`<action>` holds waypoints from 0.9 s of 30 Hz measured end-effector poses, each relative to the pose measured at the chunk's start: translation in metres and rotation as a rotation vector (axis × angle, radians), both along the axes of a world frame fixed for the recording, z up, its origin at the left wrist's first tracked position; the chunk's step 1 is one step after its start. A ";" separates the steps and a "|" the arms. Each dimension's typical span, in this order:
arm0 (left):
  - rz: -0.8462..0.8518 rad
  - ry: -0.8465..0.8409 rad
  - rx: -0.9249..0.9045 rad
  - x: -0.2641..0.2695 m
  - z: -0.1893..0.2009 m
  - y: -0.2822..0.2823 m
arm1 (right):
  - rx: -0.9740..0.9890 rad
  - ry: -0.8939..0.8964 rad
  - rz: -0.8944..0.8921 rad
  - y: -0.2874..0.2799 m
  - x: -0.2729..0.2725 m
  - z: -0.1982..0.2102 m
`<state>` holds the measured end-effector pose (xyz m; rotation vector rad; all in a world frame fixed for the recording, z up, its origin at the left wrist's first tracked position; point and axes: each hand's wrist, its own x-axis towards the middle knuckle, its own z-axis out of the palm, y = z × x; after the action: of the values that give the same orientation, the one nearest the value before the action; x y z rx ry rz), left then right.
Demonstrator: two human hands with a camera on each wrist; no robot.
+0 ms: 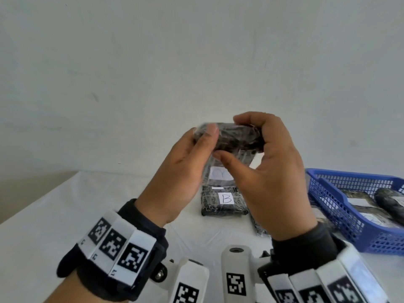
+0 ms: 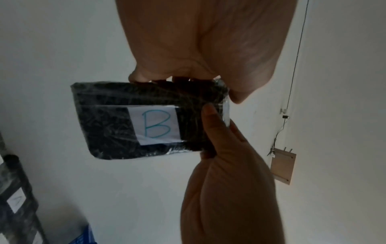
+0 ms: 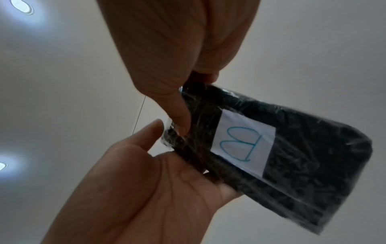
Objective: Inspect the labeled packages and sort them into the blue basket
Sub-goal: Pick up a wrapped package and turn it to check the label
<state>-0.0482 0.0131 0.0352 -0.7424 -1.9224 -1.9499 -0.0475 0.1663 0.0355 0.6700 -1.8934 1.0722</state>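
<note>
Both hands hold a dark, plastic-wrapped package (image 1: pixel 231 136) raised above the white-covered table (image 1: pixel 65 215); the left hand (image 1: pixel 181 171) pinches one end between thumb and fingers, and the right hand (image 1: pixel 273 171) curls over the other end, thumb beneath. Below them on the table lies a second wrapped dark package with a white paper label reading B (image 1: pixel 225 201), another partly hidden package just behind it, and one more half covered by the right forearm; the blue plastic lattice basket (image 1: pixel 341 206) stands to the right, apart from the hands, with several wrapped packages inside. From the head view the raised package shows only its dark top edge, its label largely screened by the hands; the left wrist view shows its underside squarely, a white label with a blue handwritten B (image 2: pixel 156 125); the right wrist view shows the same label, tilted.
</note>
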 end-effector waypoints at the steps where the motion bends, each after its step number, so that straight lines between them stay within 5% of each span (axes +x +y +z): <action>1: -0.009 -0.017 0.042 -0.002 -0.002 0.001 | -0.014 0.009 -0.011 -0.002 0.001 -0.001; 4: -0.048 -0.050 0.135 -0.007 -0.005 0.002 | -0.043 -0.095 -0.020 -0.004 0.000 0.000; 10: -0.270 -0.033 0.336 -0.002 -0.002 0.002 | -0.319 -0.461 0.472 -0.008 0.010 0.005; 27: -0.122 0.126 0.191 0.006 0.000 0.009 | -0.409 -0.256 0.569 -0.010 0.004 0.003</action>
<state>-0.0422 0.0224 0.0355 -0.9220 -1.6259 -2.0691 -0.0434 0.1565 0.0382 0.8843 -1.6395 1.9222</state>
